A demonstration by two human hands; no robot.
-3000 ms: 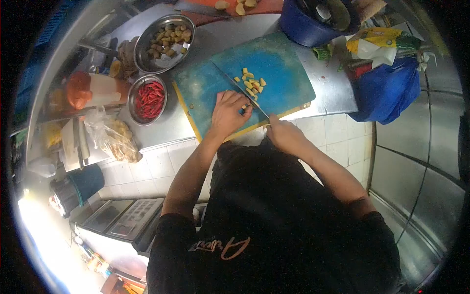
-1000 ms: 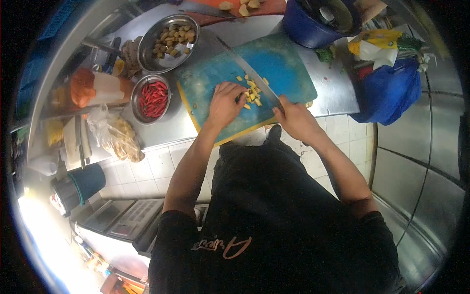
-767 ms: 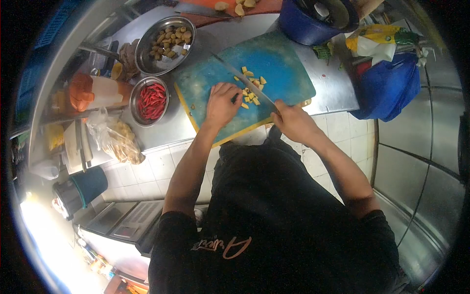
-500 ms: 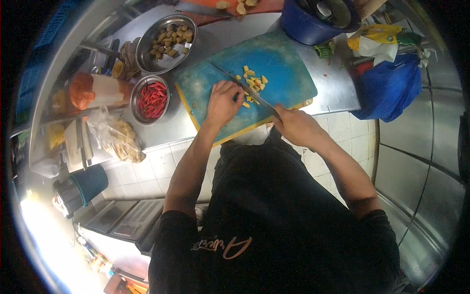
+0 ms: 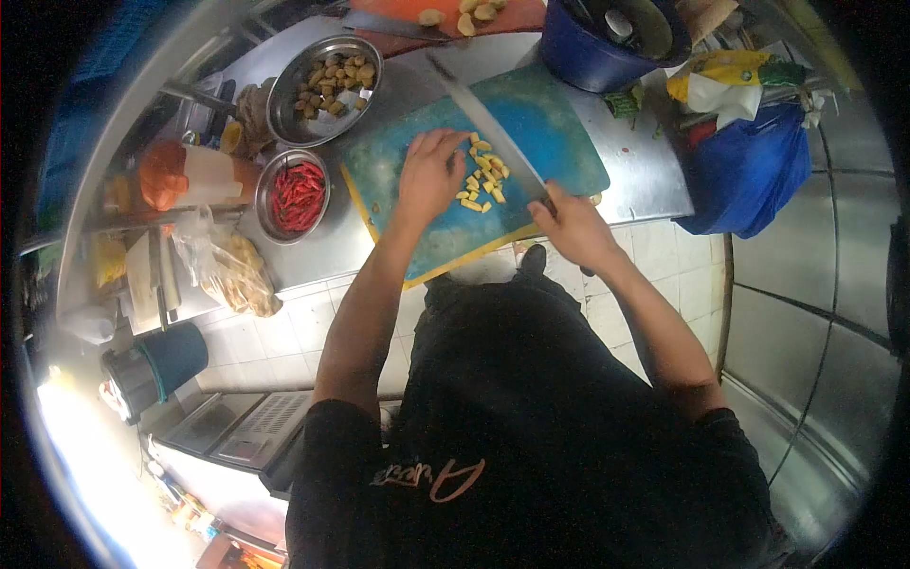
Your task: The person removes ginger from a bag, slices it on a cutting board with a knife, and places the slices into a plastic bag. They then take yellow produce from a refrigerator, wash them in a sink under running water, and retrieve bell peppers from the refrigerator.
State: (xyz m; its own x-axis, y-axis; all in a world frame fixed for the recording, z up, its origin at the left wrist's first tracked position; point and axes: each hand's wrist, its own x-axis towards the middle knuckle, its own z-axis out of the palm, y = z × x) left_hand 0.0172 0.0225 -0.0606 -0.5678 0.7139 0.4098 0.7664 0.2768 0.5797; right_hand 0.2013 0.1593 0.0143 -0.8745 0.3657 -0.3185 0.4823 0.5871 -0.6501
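Yellow pieces [image 5: 488,174], cut small and lying in a loose cluster on the blue-green cutting board [image 5: 559,119], between left hand and blade, as seen in the head view. Chopping in hand, to judge by the scattered bits and the angled blade. Right hand [image 5: 574,226] wrapped around the handle of a long knife [image 5: 497,135] — blade slanting past the pieces, tip reaching beyond the board's far edge. Cannot tell how high above the board. Left hand [image 5: 433,175] loosely bent on the near side of the cluster, thumb and forefinger parted, with nothing visibly pinched between. Cannot tell whether touching the nearest piece. For any further cut, probably best to gather the loose bits and tuck those fingertips back from the edge. Beneath, a yellow-edged layer [image 5: 455,266] on a shiny metal counter [image 5: 649,180]. To the left, a steel bowl [image 5: 275,112] of brownish chunks and, just beside, a smaller bowl [image 5: 261,213] of red chillies [image 5: 299,194]. At the far side, a dark blue tub [image 5: 588,59] and an orange board [image 5: 519,13]. Around and below — white tiles [image 5: 308,327], metal panels [image 5: 782,251], a dark bin [image 5: 175,358].
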